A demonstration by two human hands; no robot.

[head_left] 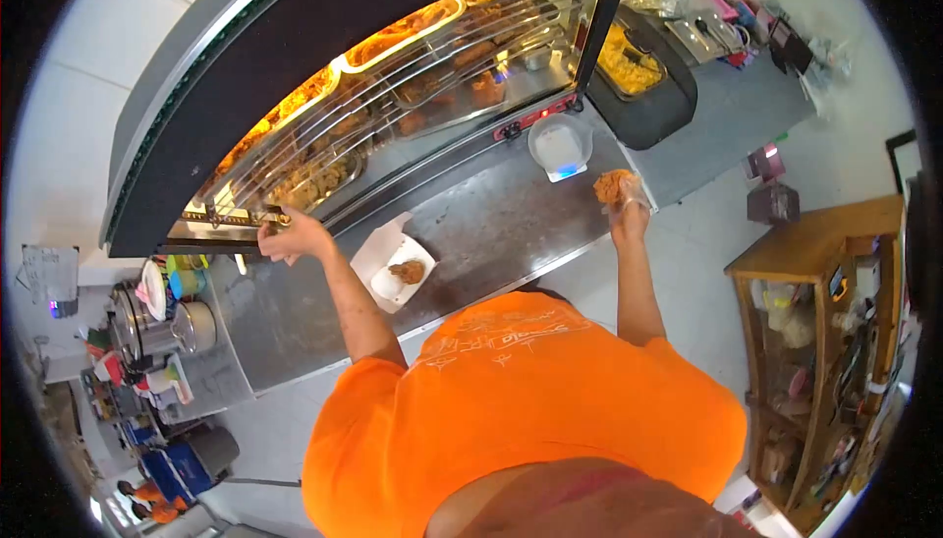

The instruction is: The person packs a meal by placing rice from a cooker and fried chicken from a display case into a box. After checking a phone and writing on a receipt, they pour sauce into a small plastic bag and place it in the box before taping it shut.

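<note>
My right hand [629, 212], which seems wrapped in thin clear plastic, grips a piece of fried chicken [613, 185] over the right end of the steel counter [481, 233]. At the lower left corner of the glass food warmer [413, 135], my left hand [293, 237] has curled fingers right by its edge; I cannot tell what they hold. Between my arms lies an opened white takeout box [376, 248] with a mound of white rice [387, 284] and another brown fried piece [408, 271] inside.
A clear bowl [560, 135] sits on a scale with a lit blue display [567, 172]. Farther right is a black tub of yellow food [629, 61]. Pots [194, 327] stand at left, a wooden cabinet [815, 243] at right. Other people in orange [155, 501] show far off.
</note>
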